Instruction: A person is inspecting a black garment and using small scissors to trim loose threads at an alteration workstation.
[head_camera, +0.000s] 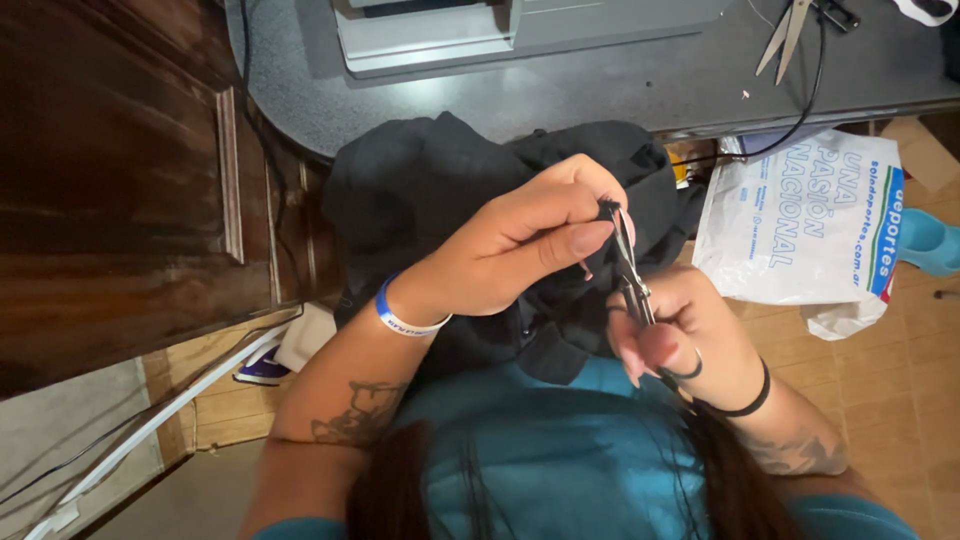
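Black garment (430, 190) was bunched in the lap against the tabletop (640, 85) edge. A fold was pinched by left hand (520, 245) fingers. Small snips (628, 265) were gripped by right hand (680, 335), fingers curled. White plastic bag (810, 225) lay alongside, contents hidden.

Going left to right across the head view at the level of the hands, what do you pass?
Dark wooden panel → blue-and-white wristband → left hand pinching black fabric → small scissors gripped in the right hand → white printed plastic bag → light blue object at the edge.
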